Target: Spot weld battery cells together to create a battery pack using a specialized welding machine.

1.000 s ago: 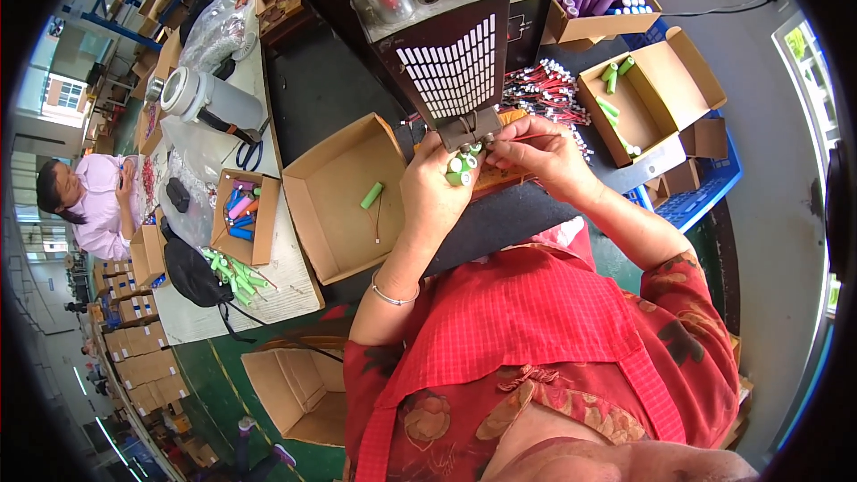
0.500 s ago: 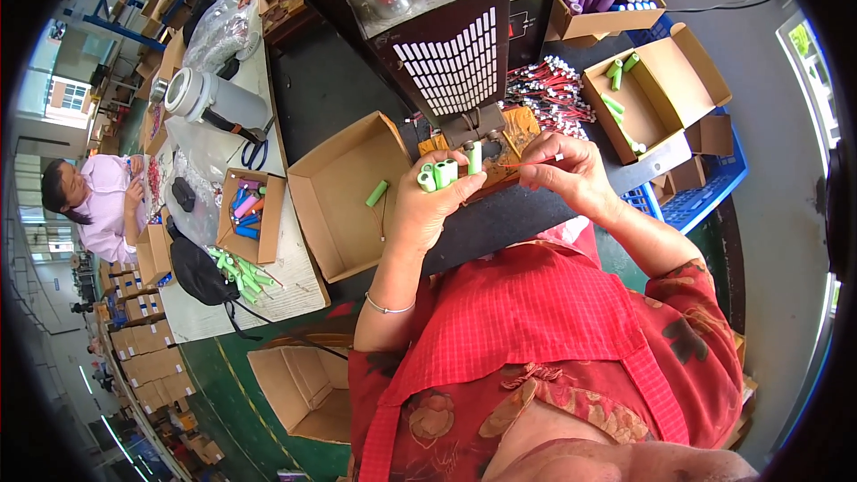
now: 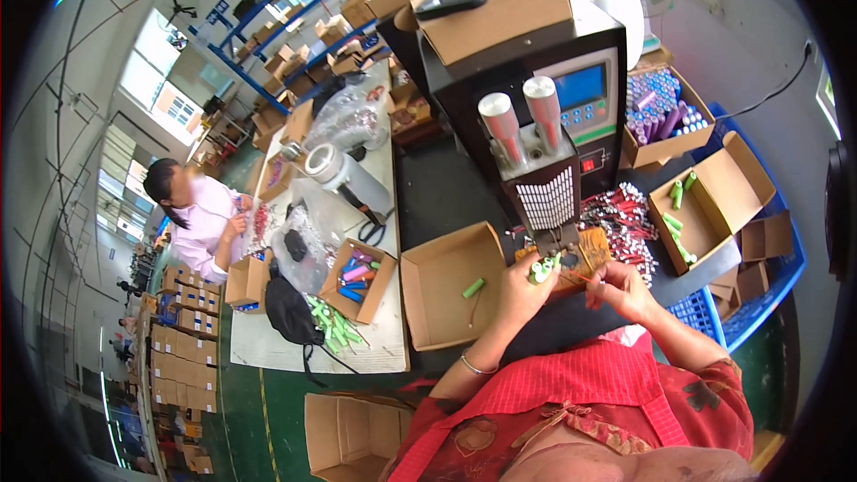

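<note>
My left hand [image 3: 523, 293] is closed around several small green battery cells [image 3: 541, 271], held upright under the head of a black spot-welding machine [image 3: 546, 201]. One cell appears to be at the electrodes, though my fingers partly hide the contact. Just right of it, my right hand [image 3: 623, 291] pinches a thin red wire lead [image 3: 582, 278] that runs toward the cells. Beneath the welding head lies a worn yellow-brown block [image 3: 591, 248]. Left of my left hand, a green cell with wires attached [image 3: 473, 287] lies in an open cardboard box [image 3: 428, 303].
Behind my right hand is a heap of red-and-white wire leads [image 3: 625, 214]. A cardboard box with green cells [image 3: 705, 223] stands farther right, near a blue crate [image 3: 766, 312]. Boxed blue and purple cells [image 3: 661, 103] sit behind. A person in pink [image 3: 201, 223] works at the left.
The view has tilted up and turned, bringing in more of the machine's top and the room. Both hands stay at the welding head, still holding the cells and the wire lead.
</note>
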Available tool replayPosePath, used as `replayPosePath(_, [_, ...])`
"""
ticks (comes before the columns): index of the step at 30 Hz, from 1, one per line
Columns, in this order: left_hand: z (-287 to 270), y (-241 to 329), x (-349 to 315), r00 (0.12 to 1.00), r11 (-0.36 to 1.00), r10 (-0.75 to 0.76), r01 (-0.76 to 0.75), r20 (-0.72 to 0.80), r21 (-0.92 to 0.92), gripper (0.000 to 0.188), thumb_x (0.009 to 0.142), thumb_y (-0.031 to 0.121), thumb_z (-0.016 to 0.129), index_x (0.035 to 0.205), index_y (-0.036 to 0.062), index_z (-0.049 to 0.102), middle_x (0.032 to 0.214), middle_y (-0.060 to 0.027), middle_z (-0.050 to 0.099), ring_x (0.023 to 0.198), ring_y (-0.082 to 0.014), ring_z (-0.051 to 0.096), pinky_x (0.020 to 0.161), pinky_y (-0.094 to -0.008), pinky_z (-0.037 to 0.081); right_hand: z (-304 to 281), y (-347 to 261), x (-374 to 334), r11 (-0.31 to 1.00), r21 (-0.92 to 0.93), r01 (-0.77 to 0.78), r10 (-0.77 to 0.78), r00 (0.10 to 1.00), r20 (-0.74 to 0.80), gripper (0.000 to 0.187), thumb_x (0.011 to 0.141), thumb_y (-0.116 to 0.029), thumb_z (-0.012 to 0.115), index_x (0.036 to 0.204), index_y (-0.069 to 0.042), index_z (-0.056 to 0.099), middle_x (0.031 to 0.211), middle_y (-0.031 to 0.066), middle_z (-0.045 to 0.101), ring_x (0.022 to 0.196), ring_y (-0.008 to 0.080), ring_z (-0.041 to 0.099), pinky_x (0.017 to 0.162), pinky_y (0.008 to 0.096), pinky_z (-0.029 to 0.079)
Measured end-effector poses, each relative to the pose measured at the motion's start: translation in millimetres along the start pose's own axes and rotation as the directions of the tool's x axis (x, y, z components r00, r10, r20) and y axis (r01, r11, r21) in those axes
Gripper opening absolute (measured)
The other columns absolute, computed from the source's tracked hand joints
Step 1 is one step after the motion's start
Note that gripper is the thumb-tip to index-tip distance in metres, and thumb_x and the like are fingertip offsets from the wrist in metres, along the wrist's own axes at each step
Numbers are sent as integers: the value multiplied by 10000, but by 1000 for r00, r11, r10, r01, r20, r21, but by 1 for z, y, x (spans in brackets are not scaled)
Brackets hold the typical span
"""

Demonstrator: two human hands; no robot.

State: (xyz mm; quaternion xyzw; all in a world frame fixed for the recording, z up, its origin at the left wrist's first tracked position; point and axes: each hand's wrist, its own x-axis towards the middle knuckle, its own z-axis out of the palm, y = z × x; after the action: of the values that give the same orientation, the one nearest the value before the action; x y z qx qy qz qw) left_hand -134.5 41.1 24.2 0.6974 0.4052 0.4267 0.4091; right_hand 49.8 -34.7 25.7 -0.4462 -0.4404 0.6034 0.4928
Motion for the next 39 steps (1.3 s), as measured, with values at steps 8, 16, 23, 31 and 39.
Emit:
replayPosePath(8, [6,-4,-3,984,981,158,-147,-83,123,218,738,98,700,899,-20,613,756,-92,653,679,-107,609,574,-262,472,9,11,-7,979,-58,196,-198,980,-32,156,872,-156,566,815,-13,541,695,63,605,613,115,596,548,248,495])
replayPosePath(16, [5,-17,-1,983,992,111,-101,-145,76,262,717,120,716,902,-27,604,806,-168,641,713,-250,653,609,-306,501,8,0,6,898,-321,301,-348,932,-100,130,869,-126,561,831,-7,597,646,24,583,586,84,574,532,220,466])
replayPosePath(23, [7,-5,3,979,984,141,-122,-146,131,237,717,113,716,871,-23,598,787,-161,634,697,-266,648,591,-314,495,0,1,14,894,-309,325,-376,919,-122,107,874,-99,548,843,0,572,629,16,579,574,76,563,523,218,460])
replayPosePath(31, [6,-7,-8,983,989,121,-106,-142,104,219,712,91,712,861,-18,594,772,-153,630,687,-255,648,583,-309,491,3,-1,10,914,-293,279,-325,938,-121,126,847,-131,610,809,-12,588,631,3,578,570,57,548,522,199,449])
replayPosePath(39, [6,-12,0,994,994,72,-65,-82,82,193,745,64,698,913,-10,640,770,-38,656,690,-57,579,607,-227,469,4,3,14,947,-220,234,-282,934,-221,143,853,-154,608,813,-18,587,632,-9,567,574,47,531,511,193,425])
